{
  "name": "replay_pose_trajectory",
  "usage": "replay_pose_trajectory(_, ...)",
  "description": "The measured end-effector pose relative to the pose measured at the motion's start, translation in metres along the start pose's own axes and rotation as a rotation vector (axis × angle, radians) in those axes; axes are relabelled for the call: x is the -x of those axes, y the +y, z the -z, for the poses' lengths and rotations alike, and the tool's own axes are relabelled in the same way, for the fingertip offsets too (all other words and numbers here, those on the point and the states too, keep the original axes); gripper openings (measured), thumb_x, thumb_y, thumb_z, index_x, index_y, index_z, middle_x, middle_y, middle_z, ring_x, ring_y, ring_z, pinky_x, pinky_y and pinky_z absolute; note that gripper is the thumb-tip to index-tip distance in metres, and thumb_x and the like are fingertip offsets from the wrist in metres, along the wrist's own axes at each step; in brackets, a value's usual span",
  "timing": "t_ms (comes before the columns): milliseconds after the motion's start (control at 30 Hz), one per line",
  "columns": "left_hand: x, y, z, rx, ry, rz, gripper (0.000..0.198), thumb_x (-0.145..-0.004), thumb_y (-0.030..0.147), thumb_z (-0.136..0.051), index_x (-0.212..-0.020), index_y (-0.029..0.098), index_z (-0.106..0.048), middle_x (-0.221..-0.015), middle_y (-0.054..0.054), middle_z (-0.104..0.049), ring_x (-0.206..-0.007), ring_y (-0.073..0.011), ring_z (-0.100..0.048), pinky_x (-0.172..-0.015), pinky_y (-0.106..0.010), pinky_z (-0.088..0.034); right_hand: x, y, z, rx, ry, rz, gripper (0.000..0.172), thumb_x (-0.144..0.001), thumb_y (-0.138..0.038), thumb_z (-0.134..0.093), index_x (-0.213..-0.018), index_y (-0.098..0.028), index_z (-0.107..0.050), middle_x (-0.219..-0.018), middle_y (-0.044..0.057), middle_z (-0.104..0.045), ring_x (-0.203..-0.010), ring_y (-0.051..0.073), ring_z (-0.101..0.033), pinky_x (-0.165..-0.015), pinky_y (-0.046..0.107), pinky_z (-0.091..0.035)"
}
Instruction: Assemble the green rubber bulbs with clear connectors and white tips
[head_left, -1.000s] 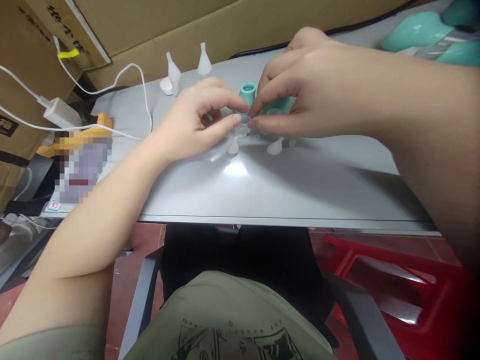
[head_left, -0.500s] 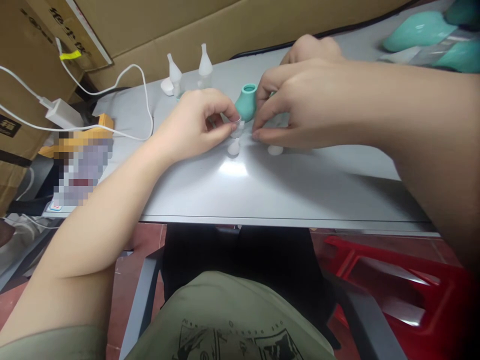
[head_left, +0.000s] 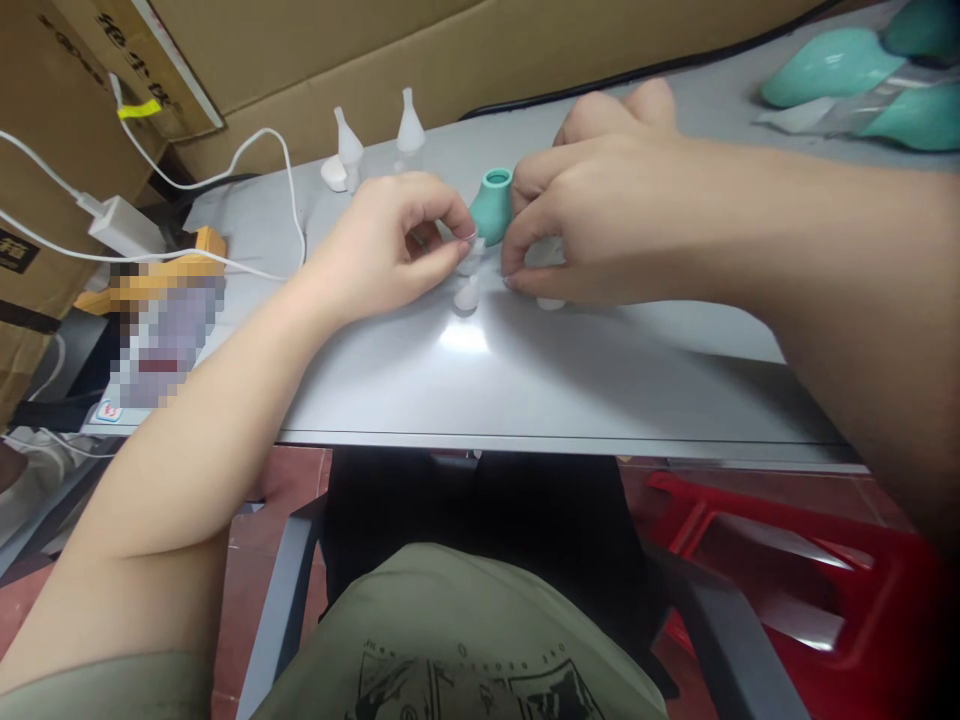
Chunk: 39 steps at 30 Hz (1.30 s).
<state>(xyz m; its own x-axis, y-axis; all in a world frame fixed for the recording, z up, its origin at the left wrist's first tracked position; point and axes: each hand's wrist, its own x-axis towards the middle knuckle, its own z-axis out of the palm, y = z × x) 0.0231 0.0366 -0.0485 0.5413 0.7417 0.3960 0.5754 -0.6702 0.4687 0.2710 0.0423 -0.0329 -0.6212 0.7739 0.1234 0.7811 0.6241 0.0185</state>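
My left hand [head_left: 416, 230] pinches a small clear plastic piece [head_left: 472, 258] between thumb and forefinger, just above the table. Right below it, a small white cone-shaped tip [head_left: 466, 294] stands on the grey surface. My right hand [head_left: 570, 210] is closed, thumb and fingertips together low over the table; what they hold, if anything, is hidden. Between the hands stands a teal rubber bulb [head_left: 493, 212], its round mouth facing up. A white piece [head_left: 551, 303] shows partly under my right hand. A clear piece [head_left: 553, 250] is glimpsed behind my right thumb.
Two white pointed nozzles [head_left: 410, 125] stand upright at the back beside a white rounded piece [head_left: 334, 174]. Teal bulbs with clear parts [head_left: 825, 70] lie at the back right. A charger [head_left: 127, 228] with white cable [head_left: 247, 268] is at left. Cardboard [head_left: 315, 50] lines the back.
My right hand has shifted slightly down and left, its fingers a little more curled, covering more of the white piece. My left hand keeps its pinch, almost in place.
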Motion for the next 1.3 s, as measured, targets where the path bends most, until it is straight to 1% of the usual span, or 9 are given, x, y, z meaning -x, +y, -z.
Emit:
replay_pose_trajectory(133, 0.002, 0.004, 0.001, 0.061, 0.028, 0.034, 0.011, -0.103, 0.025, -0.073, -0.101, 0.021, -0.083, -0.106, -0.007, -0.085, -0.089, -0.0222, -0.080, -0.081, -0.036, -0.064, 0.003, 0.000, 0.007, -0.104, 0.051, 0.022, 0.015, -0.096, -0.031, -0.079, -0.085, -0.026, -0.088, -0.105, 0.012, -0.080, -0.148, 0.051, -0.055, -0.122, 0.080, -0.046)
replay_pose_trajectory(267, 0.003, 0.004, 0.006, 0.204, 0.052, 0.044, 0.019, -0.105, 0.042, -0.077, -0.098, 0.024, -0.079, -0.104, -0.007, -0.087, -0.090, -0.0235, -0.082, -0.083, -0.042, -0.067, 0.012, 0.006, 0.013, -0.315, 0.291, 0.088, 0.020, -0.104, -0.037, -0.073, -0.107, -0.029, -0.090, -0.112, 0.005, -0.079, -0.136, 0.036, -0.066, -0.132, 0.065, -0.048)
replay_pose_trajectory(367, 0.003, 0.002, 0.009, 0.329, 0.078, 0.015, 0.029, -0.100, 0.051, -0.089, -0.091, 0.026, -0.077, -0.100, -0.004, -0.087, -0.086, -0.0197, -0.079, -0.082, -0.042, -0.068, 0.016, 0.008, 0.013, -0.456, 0.349, 0.070, 0.022, -0.108, -0.046, -0.074, -0.115, -0.034, -0.091, -0.108, -0.004, -0.078, -0.118, 0.022, -0.069, -0.119, 0.043, -0.055)
replay_pose_trajectory(467, 0.002, 0.001, 0.008, 0.423, 0.127, -0.009, 0.036, -0.099, 0.054, -0.093, -0.087, 0.025, -0.075, -0.095, -0.002, -0.086, -0.082, -0.0163, -0.077, -0.082, -0.039, -0.068, 0.016, 0.007, 0.013, -0.533, 0.357, 0.052, 0.022, -0.109, -0.046, -0.076, -0.116, -0.033, -0.091, -0.108, -0.008, -0.080, -0.110, 0.016, -0.073, -0.109, 0.034, -0.056)
replay_pose_trajectory(600, 0.004, 0.002, 0.005, 0.523, 0.157, 0.005, 0.024, -0.099, 0.042, -0.090, -0.088, 0.025, -0.076, -0.095, -0.003, -0.085, -0.086, -0.0181, -0.081, -0.084, -0.041, -0.073, 0.017, 0.003, 0.014, -0.578, 0.366, 0.059, 0.022, -0.111, -0.042, -0.073, -0.117, -0.030, -0.090, -0.112, -0.007, -0.085, -0.110, 0.016, -0.080, -0.108, 0.032, -0.060)
replay_pose_trajectory(700, 0.006, 0.001, 0.005, 0.536, 0.108, 0.014, 0.018, -0.102, 0.035, -0.091, -0.096, 0.026, -0.078, -0.102, -0.004, -0.085, -0.094, -0.0197, -0.082, -0.089, -0.044, -0.076, 0.017, 0.000, 0.016, -0.610, 0.358, 0.035, 0.022, -0.111, -0.042, -0.075, -0.118, -0.030, -0.091, -0.113, -0.006, -0.087, -0.110, 0.018, -0.081, -0.104, 0.032, -0.061)
replay_pose_trajectory(833, 0.007, 0.004, 0.007, 0.516, 0.095, 0.007, 0.013, -0.108, 0.027, -0.082, -0.099, 0.022, -0.075, -0.104, -0.005, -0.084, -0.097, -0.0206, -0.082, -0.092, -0.044, -0.076, 0.015, -0.002, 0.016, -0.671, 0.354, 0.002, 0.019, -0.109, -0.037, -0.079, -0.118, -0.028, -0.094, -0.110, -0.010, -0.087, -0.107, 0.011, -0.080, -0.096, 0.024, -0.059)
replay_pose_trajectory(1067, 0.006, 0.009, 0.004, 0.585, 0.179, 0.042, 0.006, -0.092, 0.027, -0.088, -0.089, 0.027, -0.082, -0.097, -0.003, -0.084, -0.089, -0.0234, -0.086, -0.075, -0.038, -0.077, 0.018, -0.007, 0.018, -0.679, 0.376, -0.011, 0.019, -0.110, -0.036, -0.080, -0.119, -0.029, -0.095, -0.110, -0.012, -0.088, -0.106, 0.010, -0.081, -0.095, 0.022, -0.060)
replay_pose_trajectory(1300, 0.008, 0.016, 0.008, 0.568, 0.153, 0.093, 0.012, -0.102, 0.018, -0.081, -0.092, 0.025, -0.081, -0.099, -0.003, -0.084, -0.090, -0.0232, -0.088, -0.075, -0.037, -0.078, 0.017, -0.008, 0.015, -0.702, 0.395, 0.003, 0.016, -0.109, -0.037, -0.082, -0.116, -0.029, -0.095, -0.111, -0.010, -0.089, -0.109, 0.014, -0.083, -0.101, 0.025, -0.065)
